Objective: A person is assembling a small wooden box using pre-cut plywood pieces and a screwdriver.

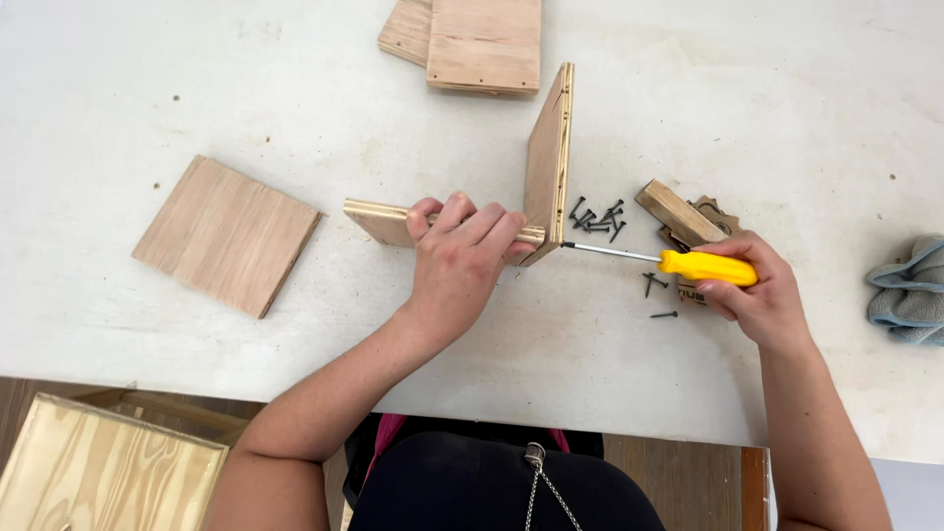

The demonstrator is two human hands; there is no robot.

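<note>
Nearest to the person's dark-clothed lap, a pale pine box (103, 467) stood below the table (118, 88) edge, apart from the work. On the white table the left hand (460, 264) was closed over the top edge of a plywood panel (393, 224) standing on edge, its long axis running left to right, pressing its end against the face of a second upright panel (549, 162) that ran away from the person, so the two made a corner. The right hand (759, 293) was wrapped around the yellow handle of a screwdriver (688, 264), whose thin shaft lay almost level and pointed left, its tip at the outer face of the second panel near the joint. I judged the plywood to be stiff and light, easy to tip while standing on its edge, so it was best held along the top edge close to the joint. Loose black screws (598, 216) lay just beside the joint, a small wood block (678, 211) beyond them. A flat square board (228, 234) lay well to the left, stacked boards (472, 39) at the far edge, a grey cloth (910, 290) at the right.
</note>
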